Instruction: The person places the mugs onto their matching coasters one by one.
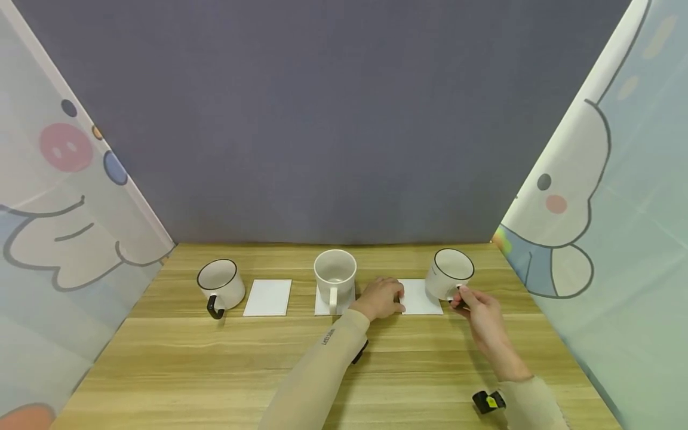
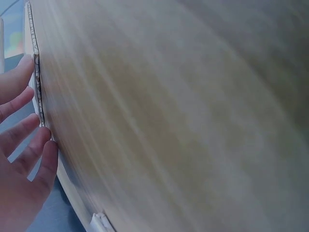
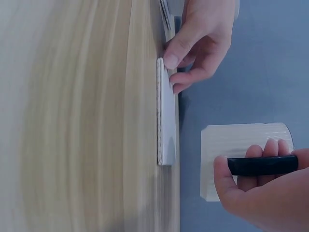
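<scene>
My right hand (image 1: 486,316) grips a white mug (image 1: 448,275) with a dark rim by its black handle (image 3: 263,165). In the right wrist view the mug hangs clear of the tabletop; from the head it overlaps the right end of a white square coaster (image 1: 419,297). At that coaster's left edge, my left hand (image 1: 380,297) touches it with thumb and fingertips, the fingers only lightly bent. Just left of this hand, an all-white mug (image 1: 335,272) stands on another white coaster (image 1: 321,307), its handle toward me.
A third white coaster (image 1: 267,297) lies bare on the wooden table (image 1: 215,370) to the left. Beside it stands a dark-rimmed mug (image 1: 226,286) with a black handle. A grey partition (image 1: 333,119) closes off the back, with cartoon-printed curtains (image 1: 618,239) on both sides.
</scene>
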The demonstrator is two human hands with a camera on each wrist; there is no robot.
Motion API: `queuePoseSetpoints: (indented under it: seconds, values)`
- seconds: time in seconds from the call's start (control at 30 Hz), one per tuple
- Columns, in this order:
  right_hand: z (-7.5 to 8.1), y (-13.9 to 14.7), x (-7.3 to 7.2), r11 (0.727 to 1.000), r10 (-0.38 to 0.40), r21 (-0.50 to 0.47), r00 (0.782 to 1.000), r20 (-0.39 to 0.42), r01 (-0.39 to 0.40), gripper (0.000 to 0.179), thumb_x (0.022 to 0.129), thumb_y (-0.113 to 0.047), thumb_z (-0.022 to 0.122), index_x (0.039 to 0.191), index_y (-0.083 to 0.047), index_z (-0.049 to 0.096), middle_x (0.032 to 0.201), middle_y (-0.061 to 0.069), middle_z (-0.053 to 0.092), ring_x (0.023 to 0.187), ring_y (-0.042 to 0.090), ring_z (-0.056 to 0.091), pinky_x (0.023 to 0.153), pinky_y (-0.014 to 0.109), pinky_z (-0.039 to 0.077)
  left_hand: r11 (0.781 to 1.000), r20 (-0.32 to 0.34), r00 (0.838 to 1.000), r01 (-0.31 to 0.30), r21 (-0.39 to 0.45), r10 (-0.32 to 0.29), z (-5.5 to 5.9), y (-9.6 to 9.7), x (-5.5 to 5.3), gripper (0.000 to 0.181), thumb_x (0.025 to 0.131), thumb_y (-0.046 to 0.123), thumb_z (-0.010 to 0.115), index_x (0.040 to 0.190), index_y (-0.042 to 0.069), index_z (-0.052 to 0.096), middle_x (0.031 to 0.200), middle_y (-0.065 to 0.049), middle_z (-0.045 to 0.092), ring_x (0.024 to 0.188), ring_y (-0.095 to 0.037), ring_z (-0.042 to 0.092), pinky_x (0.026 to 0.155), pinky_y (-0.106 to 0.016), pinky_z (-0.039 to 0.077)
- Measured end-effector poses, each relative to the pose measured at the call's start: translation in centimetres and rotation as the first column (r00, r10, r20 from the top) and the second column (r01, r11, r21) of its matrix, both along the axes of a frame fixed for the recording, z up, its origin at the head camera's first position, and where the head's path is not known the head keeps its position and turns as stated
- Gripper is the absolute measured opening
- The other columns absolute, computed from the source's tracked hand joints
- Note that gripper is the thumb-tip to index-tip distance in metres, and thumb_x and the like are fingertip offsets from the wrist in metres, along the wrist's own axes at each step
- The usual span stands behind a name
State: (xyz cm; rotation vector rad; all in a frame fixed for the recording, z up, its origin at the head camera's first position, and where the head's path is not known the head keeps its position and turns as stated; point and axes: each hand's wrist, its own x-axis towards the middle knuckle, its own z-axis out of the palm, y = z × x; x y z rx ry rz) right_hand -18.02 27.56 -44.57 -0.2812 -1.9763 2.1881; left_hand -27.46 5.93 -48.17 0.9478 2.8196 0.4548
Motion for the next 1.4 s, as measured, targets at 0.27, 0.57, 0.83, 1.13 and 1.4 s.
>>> queuePoseSetpoints:
  seconds: [0.27, 0.57, 0.83, 1.13, 1.4]
  values:
    - [0.1, -0.8, -0.2, 1.000, 0.011, 0.001, 1.000, -0.023, -0.011, 0.032, 0.107, -0.014, 0.052, 0.091, 0.010, 0.065, 0.078, 0.001, 0.063, 0.075, 0.011, 0.063, 0.077, 0.027, 0.058, 1.000, -0.024, 1.000, -0.001, 0.004, 0.002, -0.1, 0.1, -0.1, 0.021, 0.091, 0.040, 0.077, 0.101, 0.025, 0.067, 0.123, 0.011, 0.065, 0.107, -0.014, 0.053, 0.094, -0.029, 0.046]
    - [0.0, -1.9, -0.3, 0.999, 0.020, 0.026, 1.000, 0.012, -0.020, 0.030, 0.108, -0.014, 0.051, 0.093, 0.010, 0.063, 0.082, 0.003, 0.063, 0.079, 0.014, 0.064, 0.079, 0.029, 0.058, 1.000, -0.026, 1.000, 0.005, 0.016, -0.004, -0.2, 0.0, -0.1, 0.021, 0.092, 0.039, 0.077, 0.102, 0.023, 0.068, 0.119, 0.009, 0.066, 0.103, -0.014, 0.052, 0.092, -0.028, 0.045]
    - [0.3, -2.8, -0.7, 1.000, -0.001, 0.025, 0.999, 0.041, 0.000, 0.029, 0.108, -0.013, 0.051, 0.095, 0.011, 0.062, 0.081, 0.004, 0.062, 0.079, 0.014, 0.063, 0.079, 0.029, 0.058, 0.999, -0.029, 1.000, 0.003, 0.033, -0.002, -0.2, 0.0, -0.1, 0.021, 0.091, 0.038, 0.078, 0.101, 0.022, 0.069, 0.117, 0.009, 0.066, 0.101, -0.014, 0.052, 0.090, -0.028, 0.045]
    - [0.0, -3.6, -1.4, 1.000, -0.005, 0.002, 0.999, 0.051, 0.005, 0.028, 0.107, -0.010, 0.050, 0.096, 0.013, 0.061, 0.078, 0.002, 0.062, 0.075, 0.013, 0.062, 0.076, 0.028, 0.058, 1.000, -0.028, 1.000, -0.010, 0.026, 0.010, -0.2, 0.0, 0.0, 0.021, 0.091, 0.038, 0.078, 0.102, 0.022, 0.069, 0.119, 0.008, 0.066, 0.108, -0.015, 0.055, 0.096, -0.030, 0.046]
    - [-0.4, -4.3, -1.9, 1.000, -0.023, 0.004, 0.997, 0.067, 0.023, 0.030, 0.107, -0.011, 0.051, 0.089, 0.010, 0.063, 0.075, 0.003, 0.062, 0.073, 0.012, 0.061, 0.072, 0.028, 0.058, 1.000, -0.031, 0.999, -0.018, 0.021, 0.019, -0.3, 0.2, -0.1, 0.022, 0.091, 0.038, 0.077, 0.103, 0.022, 0.069, 0.114, 0.009, 0.065, 0.105, -0.014, 0.054, 0.094, -0.030, 0.047]
